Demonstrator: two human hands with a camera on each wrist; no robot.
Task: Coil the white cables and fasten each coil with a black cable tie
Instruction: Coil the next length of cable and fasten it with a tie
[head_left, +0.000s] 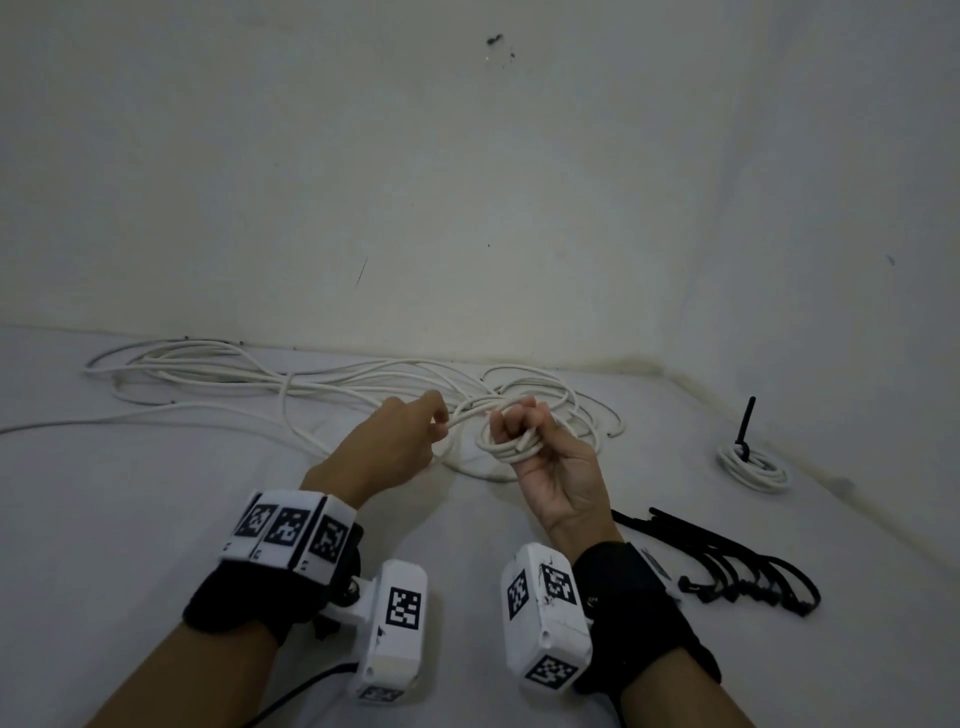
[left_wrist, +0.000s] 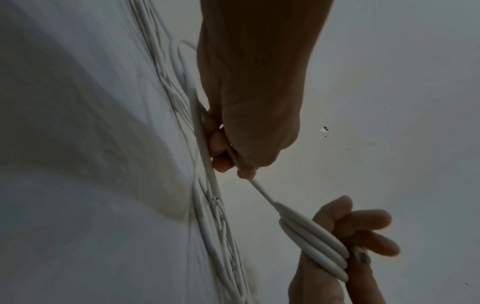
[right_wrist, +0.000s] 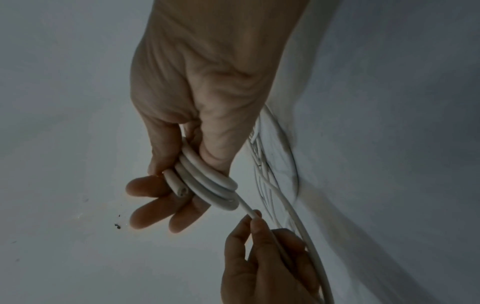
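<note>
White sheeting under a plain pale wall carries my loose white round cable (head_left: 270, 384), a finished white coil with a black tie (head_left: 753, 462) and spare black cable ties (head_left: 727, 566). My right hand (head_left: 540, 457) grips a small white coil (right_wrist: 207, 183); my left hand (head_left: 395, 441) pinches its strand. Wristband squares show patterns, no readable writing.

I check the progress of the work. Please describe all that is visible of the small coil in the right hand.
The small coil is white round cable, smooth like plastic, about three loops, untied. The right hand grips it above the surface. Its cut end shows two cores. One strand runs to the left hand, which pinches it.
</note>
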